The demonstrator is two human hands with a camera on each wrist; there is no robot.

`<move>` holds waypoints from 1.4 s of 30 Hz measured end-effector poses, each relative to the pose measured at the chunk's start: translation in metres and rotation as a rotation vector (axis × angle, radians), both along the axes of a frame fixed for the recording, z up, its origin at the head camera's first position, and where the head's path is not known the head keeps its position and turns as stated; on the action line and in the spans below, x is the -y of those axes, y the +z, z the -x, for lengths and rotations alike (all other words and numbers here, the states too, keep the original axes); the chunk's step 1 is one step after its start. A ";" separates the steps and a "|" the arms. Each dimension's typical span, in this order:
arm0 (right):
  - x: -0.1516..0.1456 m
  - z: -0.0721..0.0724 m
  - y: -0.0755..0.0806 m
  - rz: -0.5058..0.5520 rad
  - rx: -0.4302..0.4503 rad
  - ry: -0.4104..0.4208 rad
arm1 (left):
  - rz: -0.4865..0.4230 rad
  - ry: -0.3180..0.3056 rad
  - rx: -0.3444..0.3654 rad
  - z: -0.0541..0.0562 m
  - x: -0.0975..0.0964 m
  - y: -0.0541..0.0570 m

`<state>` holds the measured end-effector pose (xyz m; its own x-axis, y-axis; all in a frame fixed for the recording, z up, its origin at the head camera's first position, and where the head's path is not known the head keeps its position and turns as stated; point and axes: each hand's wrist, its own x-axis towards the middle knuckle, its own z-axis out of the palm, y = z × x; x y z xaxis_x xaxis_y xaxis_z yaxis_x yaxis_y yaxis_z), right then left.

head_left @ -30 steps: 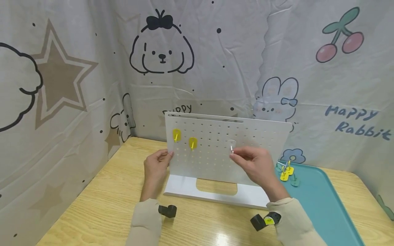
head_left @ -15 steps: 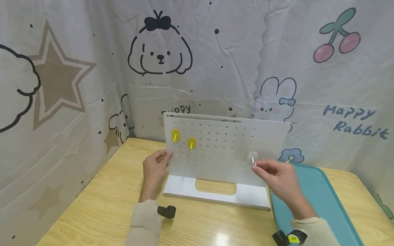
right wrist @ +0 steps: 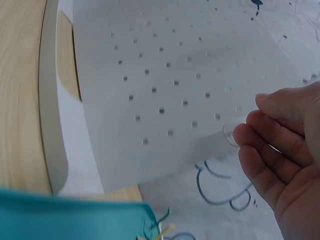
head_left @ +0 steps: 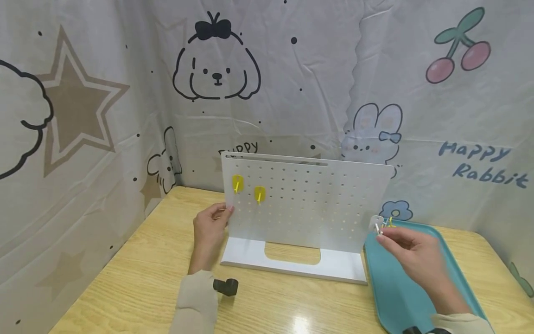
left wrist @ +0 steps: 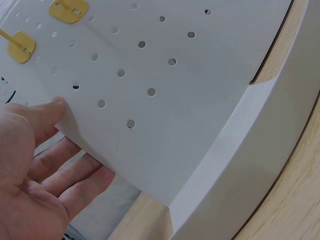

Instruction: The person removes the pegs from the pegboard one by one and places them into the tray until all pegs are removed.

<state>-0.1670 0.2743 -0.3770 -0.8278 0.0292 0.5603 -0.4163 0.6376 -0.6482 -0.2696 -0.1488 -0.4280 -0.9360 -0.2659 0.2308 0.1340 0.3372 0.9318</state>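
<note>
- Carrying: the right hand (head_left: 421, 260) is moving rightward; half a second ago it was in front of the board (head_left: 306, 206), and now I am seeing it beside the tray side.
- White hook (head_left: 376, 221), one: it is sitting in that hand's pinch, thumb and fingers closing on its stem. Its plate is overlapping the board's right edge in the head view; whether the two are touching, I am not managing to tell.
- Left hand (head_left: 210, 227): it is staying at the board's left edge, thumb lying on the front, fingers reaching behind. I am reading this as a steadying grip.
- Upper yellow hook (head_left: 237, 183) and lower yellow hook (head_left: 259, 194): both are keeping their places on the board's left part.
- Loose hooks (head_left: 390, 222): they are lying at the far end of the tray (head_left: 392, 287), partly hidden by the right hand; I am not making out a count.
- Meaning, by my judgement: the white hook is counting as unmounted, and the two yellow ones are making up the board's whole visible load.
</note>
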 end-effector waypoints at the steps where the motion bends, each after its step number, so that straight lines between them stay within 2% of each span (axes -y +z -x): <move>1: -0.004 -0.001 0.000 -0.009 0.015 -0.026 | -0.002 -0.002 0.001 0.000 0.000 0.000; 5: -0.018 -0.007 0.000 -0.073 0.116 -0.137 | -0.003 -0.006 -0.011 0.000 0.001 0.000; 10: -0.036 -0.007 -0.001 -0.114 0.259 -0.232 | -0.056 -0.021 0.002 -0.001 0.002 -0.002; 15: -0.052 0.002 -0.007 -0.133 0.350 -0.286 | -0.080 -0.022 0.002 -0.001 0.003 -0.004; 21: -0.067 0.015 -0.015 -0.088 0.469 -0.314 | -0.076 -0.017 0.011 -0.002 0.002 -0.003; 30: -0.083 0.039 -0.027 -0.088 0.575 -0.340 | -0.069 -0.017 0.007 -0.002 0.001 -0.002; 42: -0.096 0.057 -0.041 -0.076 0.617 -0.367 | -0.077 -0.033 -0.003 0.000 0.001 -0.003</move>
<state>-0.2241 0.3706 -0.4181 -0.9383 0.3459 0.0054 0.2612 0.7187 -0.6444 -0.2697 -0.1497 -0.4306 -0.9439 -0.2519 0.2136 0.1465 0.2603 0.9543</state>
